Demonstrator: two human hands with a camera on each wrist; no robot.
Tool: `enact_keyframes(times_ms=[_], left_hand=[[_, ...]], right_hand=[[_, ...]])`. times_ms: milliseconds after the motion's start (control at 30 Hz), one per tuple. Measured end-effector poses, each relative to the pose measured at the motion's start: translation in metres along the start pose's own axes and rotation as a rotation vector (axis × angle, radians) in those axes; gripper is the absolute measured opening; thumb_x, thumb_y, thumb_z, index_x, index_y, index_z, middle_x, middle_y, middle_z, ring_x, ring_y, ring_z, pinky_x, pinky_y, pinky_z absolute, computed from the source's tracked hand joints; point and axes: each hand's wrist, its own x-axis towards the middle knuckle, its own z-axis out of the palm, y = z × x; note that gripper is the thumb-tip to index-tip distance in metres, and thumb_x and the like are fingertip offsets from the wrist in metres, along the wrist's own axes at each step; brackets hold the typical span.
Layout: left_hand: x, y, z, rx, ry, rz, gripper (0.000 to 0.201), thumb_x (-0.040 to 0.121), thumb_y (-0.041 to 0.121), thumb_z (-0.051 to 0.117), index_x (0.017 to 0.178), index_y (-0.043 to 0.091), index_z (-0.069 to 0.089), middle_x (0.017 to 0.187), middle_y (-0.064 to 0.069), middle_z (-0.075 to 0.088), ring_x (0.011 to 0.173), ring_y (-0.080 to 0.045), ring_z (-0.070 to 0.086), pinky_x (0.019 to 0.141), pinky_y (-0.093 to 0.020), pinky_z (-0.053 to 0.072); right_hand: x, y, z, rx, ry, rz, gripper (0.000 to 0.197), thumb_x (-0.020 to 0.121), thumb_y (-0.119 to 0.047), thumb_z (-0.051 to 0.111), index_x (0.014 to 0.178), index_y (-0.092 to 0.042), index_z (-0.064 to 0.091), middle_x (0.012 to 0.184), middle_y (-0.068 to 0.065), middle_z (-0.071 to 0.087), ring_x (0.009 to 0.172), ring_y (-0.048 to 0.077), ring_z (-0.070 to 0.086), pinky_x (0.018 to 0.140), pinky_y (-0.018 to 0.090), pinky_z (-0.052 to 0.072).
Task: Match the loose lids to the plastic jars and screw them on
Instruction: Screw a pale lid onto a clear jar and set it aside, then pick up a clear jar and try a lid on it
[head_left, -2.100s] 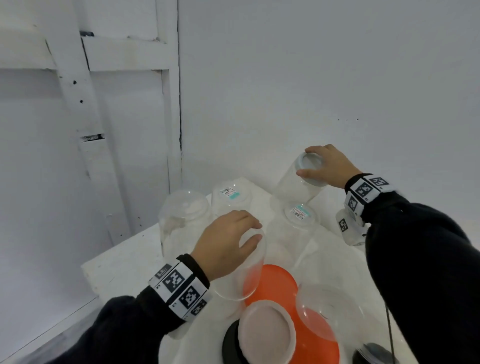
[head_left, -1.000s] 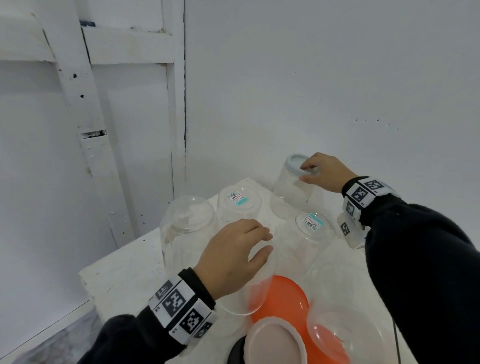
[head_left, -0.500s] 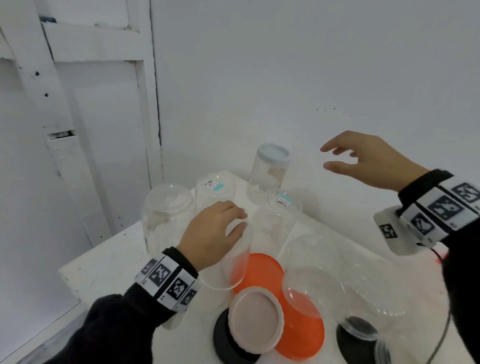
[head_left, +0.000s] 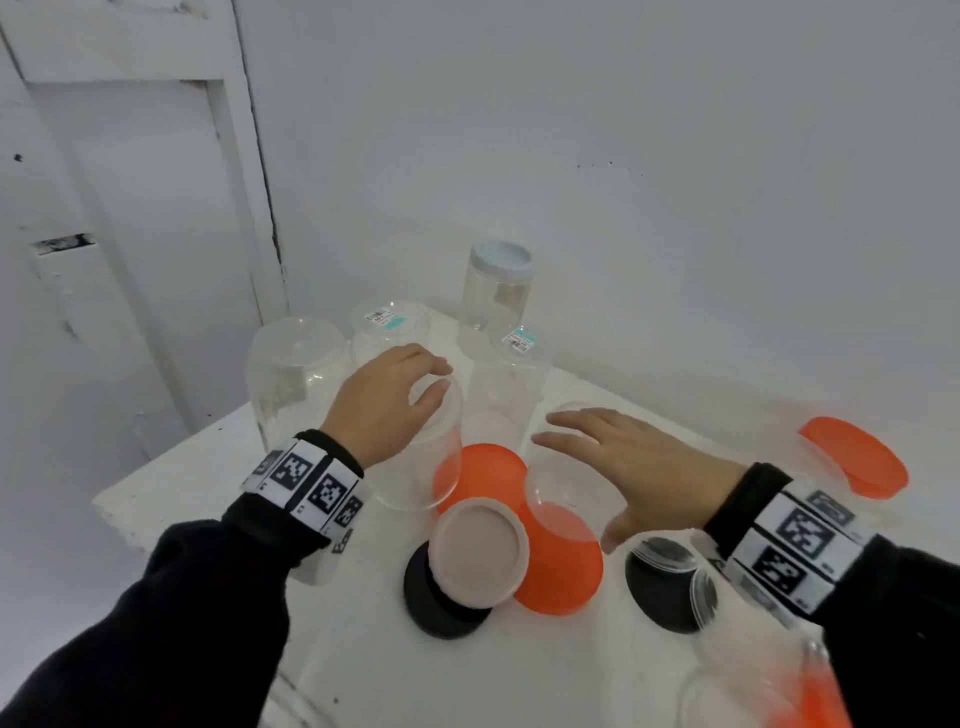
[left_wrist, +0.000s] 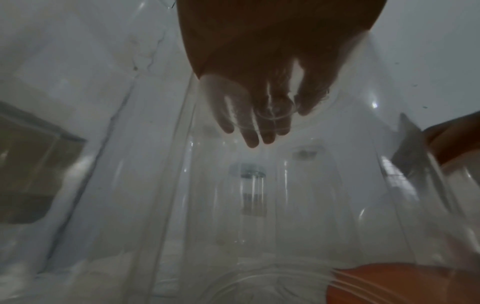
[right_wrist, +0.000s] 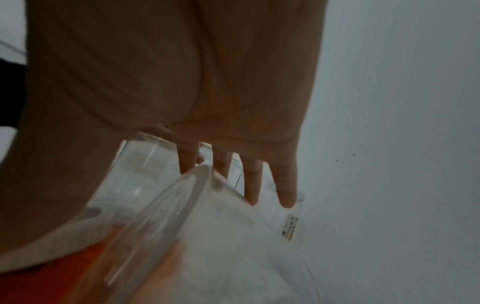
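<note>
- Left grip (head_left: 384, 405) cups the smooth round base of an upturned clear plastic jar (head_left: 415, 483).
- Right grip (head_left: 634, 462), wide and flat-fingered, is over a broader transparent jar (head_left: 558, 519) at 3 o'clock.

No legible text; barcode stickers (head_left: 383, 317) on jars (head_left: 506, 395) too small.

A bare white room rigged for recording, I'd say.
On my feed a white-painted desk (head_left: 171, 467) sits in a corner: plain white wall (head_left: 675, 130) behind the desk, chipped white wooden panelling (head_left: 130, 208) left of the desk. Above the desk, both wrists wear printed marker bands (head_left: 306, 480), which points to a test set-up.
</note>
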Motion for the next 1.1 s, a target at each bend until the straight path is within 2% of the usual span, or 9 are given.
enact_keyframes(times_ms=[133, 333, 433, 600, 733, 900, 1000, 1100], left_hand=[[-0.001, 0.004, -0.001, 0.010, -0.004, -0.010, 0.025, 0.094, 0.025, 0.051, 0.112, 0.015, 0.065, 0.115, 0.004, 0.062, 0.110, -0.012, 0.054, 0.092, -0.025, 0.040], [-0.003, 0.008, -0.004, 0.036, -0.019, -0.005, 0.027, 0.094, 0.028, 0.051, 0.114, 0.015, 0.063, 0.120, 0.004, 0.061, 0.113, -0.012, 0.052, 0.093, -0.021, 0.035], [-0.005, 0.008, -0.005, 0.027, -0.017, 0.006, 0.027, 0.093, 0.027, 0.052, 0.114, 0.014, 0.063, 0.120, 0.003, 0.061, 0.114, -0.013, 0.052, 0.094, -0.021, 0.035], [-0.007, 0.006, -0.006, 0.029, -0.009, 0.033, 0.026, 0.093, 0.026, 0.053, 0.114, 0.014, 0.062, 0.124, 0.003, 0.059, 0.118, -0.013, 0.050, 0.096, -0.020, 0.032], [-0.010, 0.008, -0.010, 0.032, 0.036, 0.076, 0.025, 0.093, 0.026, 0.053, 0.112, 0.013, 0.062, 0.126, 0.002, 0.057, 0.120, -0.014, 0.048, 0.095, -0.020, 0.032], [-0.021, 0.028, -0.017, -0.040, 0.098, 0.174, 0.047, 0.085, 0.046, 0.037, 0.108, 0.014, 0.062, 0.120, 0.003, 0.060, 0.114, -0.011, 0.050, 0.093, -0.020, 0.034], [-0.026, 0.042, -0.016, -0.070, 0.091, 0.208, 0.048, 0.083, 0.048, 0.040, 0.114, 0.017, 0.060, 0.122, 0.006, 0.057, 0.115, -0.005, 0.046, 0.094, -0.008, 0.028], [-0.033, 0.061, -0.010, -0.177, 0.006, 0.210, 0.058, 0.076, 0.055, 0.050, 0.126, 0.025, 0.050, 0.129, 0.011, 0.048, 0.121, 0.001, 0.038, 0.096, 0.000, 0.022]], right_hand=[[0.001, -0.007, 0.005, -0.191, -0.026, 0.000, 0.123, 0.058, -0.047, 0.083, 0.147, -0.038, -0.001, 0.156, -0.005, -0.003, 0.141, 0.024, 0.008, 0.111, 0.044, 0.025], [0.001, -0.019, 0.005, -0.359, -0.055, 0.015, 0.123, 0.062, -0.038, 0.084, 0.146, -0.038, -0.006, 0.156, 0.000, -0.006, 0.140, 0.031, 0.011, 0.107, 0.046, 0.031], [0.002, -0.021, 0.003, -0.403, -0.048, 0.025, 0.117, 0.066, -0.029, 0.083, 0.147, -0.036, -0.001, 0.154, 0.002, 0.006, 0.136, 0.032, 0.020, 0.098, 0.042, 0.039], [0.003, -0.028, 0.002, -0.427, -0.023, 0.046, 0.096, 0.072, -0.011, 0.070, 0.146, -0.027, 0.009, 0.146, 0.007, 0.021, 0.125, 0.033, 0.031, 0.080, 0.036, 0.047], [0.002, -0.033, 0.002, -0.361, 0.005, 0.113, 0.105, 0.066, -0.030, 0.077, 0.145, -0.022, 0.008, 0.142, 0.009, 0.024, 0.118, 0.030, 0.036, 0.067, 0.031, 0.044], [-0.012, -0.032, -0.010, -0.214, 0.148, 0.212, 0.112, 0.061, -0.048, 0.074, 0.146, -0.022, 0.006, 0.141, 0.005, 0.024, 0.115, 0.025, 0.037, 0.064, 0.031, 0.049], [-0.028, -0.031, -0.021, -0.087, 0.275, 0.244, 0.114, 0.061, -0.054, 0.071, 0.148, -0.025, 0.004, 0.142, 0.004, 0.022, 0.118, 0.024, 0.037, 0.067, 0.032, 0.050], [-0.051, -0.031, -0.032, 0.131, 0.425, 0.263, 0.114, 0.059, -0.053, 0.075, 0.148, -0.027, 0.008, 0.139, 0.001, 0.026, 0.119, 0.020, 0.039, 0.076, 0.033, 0.048]])
